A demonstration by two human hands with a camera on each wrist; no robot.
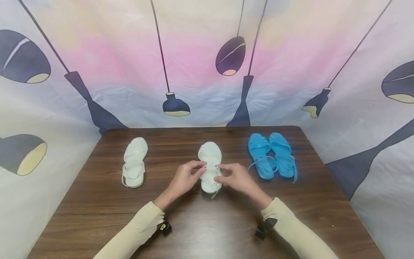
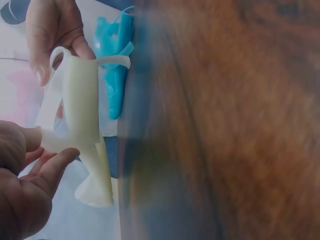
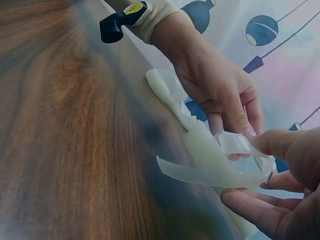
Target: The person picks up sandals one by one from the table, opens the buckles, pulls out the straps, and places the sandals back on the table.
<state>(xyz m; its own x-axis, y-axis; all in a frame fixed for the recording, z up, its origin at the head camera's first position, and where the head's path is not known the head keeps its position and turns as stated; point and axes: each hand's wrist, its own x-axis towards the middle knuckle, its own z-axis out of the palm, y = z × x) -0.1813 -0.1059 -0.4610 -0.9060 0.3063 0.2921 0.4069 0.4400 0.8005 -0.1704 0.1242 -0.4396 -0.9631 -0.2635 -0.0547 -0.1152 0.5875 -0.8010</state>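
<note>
A white jelly sandal [image 1: 210,151] is at the middle of the table in the head view, its toe pointing away from me. From its left side my left hand [image 1: 185,177] pinches the ankle strap between thumb and fingers. Opposite it, my right hand [image 1: 237,177] grips the strap near the buckle, with its thumb over the heel area. In the right wrist view the loose end of the strap [image 3: 205,176] sticks out past the right hand's fingers. The left wrist view shows the sandal's pale sole [image 2: 82,95] from the side, between both hands.
Another white sandal [image 1: 134,162] lies to the left on the brown wooden table [image 1: 97,201]. A pair of blue sandals [image 1: 258,144] stands side by side at the right. Behind the table hangs a cloth backdrop [image 1: 200,64] printed with lamps.
</note>
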